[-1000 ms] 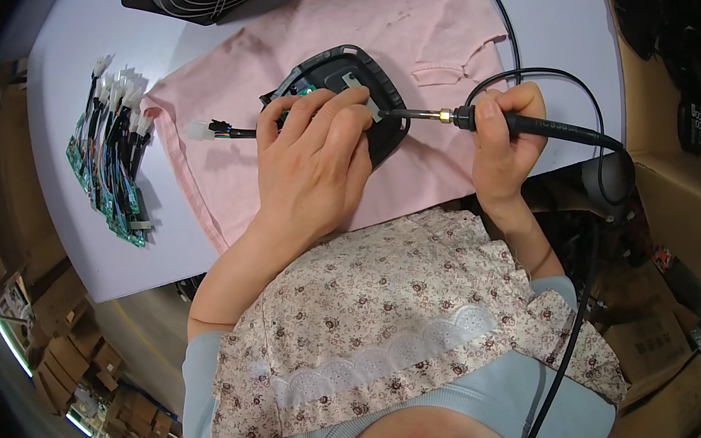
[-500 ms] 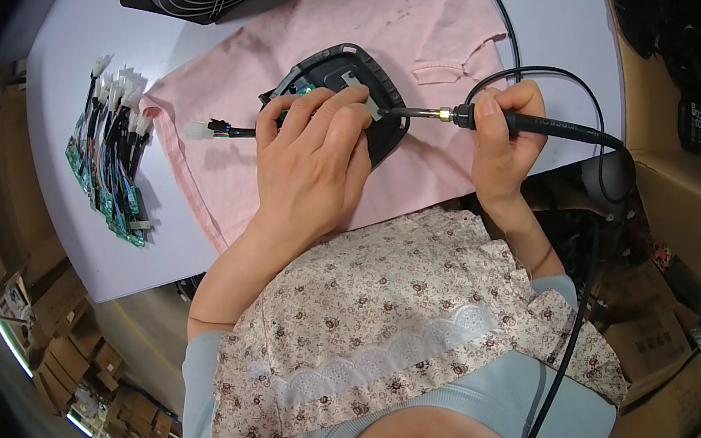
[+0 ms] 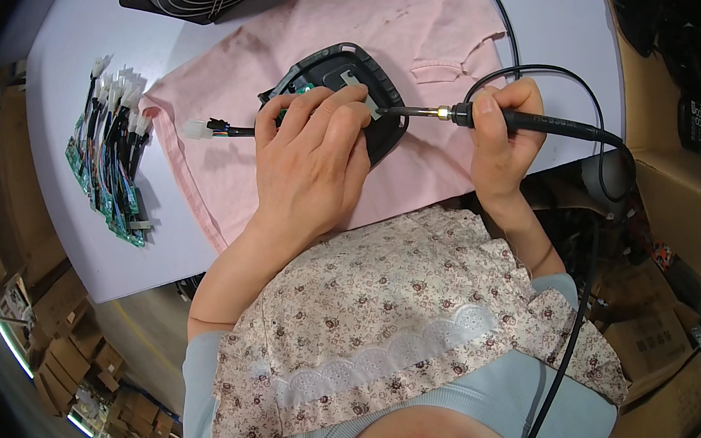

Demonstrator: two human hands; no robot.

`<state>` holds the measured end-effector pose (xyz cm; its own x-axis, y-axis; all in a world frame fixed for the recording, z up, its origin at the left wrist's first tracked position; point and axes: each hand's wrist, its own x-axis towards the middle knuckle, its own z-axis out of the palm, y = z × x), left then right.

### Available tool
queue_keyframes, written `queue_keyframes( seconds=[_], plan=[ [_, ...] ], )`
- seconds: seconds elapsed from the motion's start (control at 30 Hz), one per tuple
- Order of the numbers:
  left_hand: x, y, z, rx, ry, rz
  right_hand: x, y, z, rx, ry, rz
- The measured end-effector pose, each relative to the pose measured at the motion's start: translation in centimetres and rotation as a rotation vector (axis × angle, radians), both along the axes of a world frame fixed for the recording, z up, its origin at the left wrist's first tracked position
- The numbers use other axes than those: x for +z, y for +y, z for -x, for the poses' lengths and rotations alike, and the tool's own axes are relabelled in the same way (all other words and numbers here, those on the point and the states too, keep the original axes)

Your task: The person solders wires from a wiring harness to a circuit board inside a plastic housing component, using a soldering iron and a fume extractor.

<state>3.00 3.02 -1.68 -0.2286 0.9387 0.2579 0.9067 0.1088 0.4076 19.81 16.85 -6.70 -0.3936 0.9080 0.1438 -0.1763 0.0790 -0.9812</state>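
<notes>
"Two hands in play, and from the head camera it's all about the black plastic housing (image 3: pixel 385 140) on the pink cloth (image 3: pixel 433 155)! What makes this step good?"

"A steady tip, I'd say. The soldering iron (image 3: pixel 461 114) comes in from three o'clock, its point right by the end of the pale strip (image 3: pixel 372 109). Whether it touches, I can't tell. My call: light contact, short heat, no dragging, and mind those left fingertips, they're awfully near the hot metal!"

"And the green circuit board (image 3: pixel 303 89), peeking out toward ten?"

"Best kept clear of the iron. Same for the lead with the white connector (image 3: pixel 198 129), out between eight and nine."

"Now the pose! Left hand (image 3: pixel 309 161)?"

"Reaching up from seven o'clock, back of the hand uppermost, fingers bent and slightly apart over the housing. Bracing it, by the look of things; the thumb's hidden, so whether it pinches I can't tell."

"Right hand (image 3: pixel 505 137)?"

"Over at three, wrist below the handle, thumb and fingers clamped round the grip, pen-fashion, the shaft nearly level. Lovely control, but I'd want that forearm supported!"
</notes>
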Motion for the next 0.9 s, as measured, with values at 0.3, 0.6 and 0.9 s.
queue_keyframes(
  seconds=[0.3,0.6,0.9],
  plan=[
    [0.2,0.2,0.1,0.000,0.000,-0.005,0.0,0.2,0.3,0.013,0.016,0.004],
    [0.7,-2.5,3.8,0.179,-0.258,-0.210,1.0,0.2,0.4,-0.035,0.252,-0.104],
    [0.5,-3.7,5.1,0.066,-0.028,0.041,0.4,-0.4,2.3,0.243,-0.231,-0.596]
  ],
)
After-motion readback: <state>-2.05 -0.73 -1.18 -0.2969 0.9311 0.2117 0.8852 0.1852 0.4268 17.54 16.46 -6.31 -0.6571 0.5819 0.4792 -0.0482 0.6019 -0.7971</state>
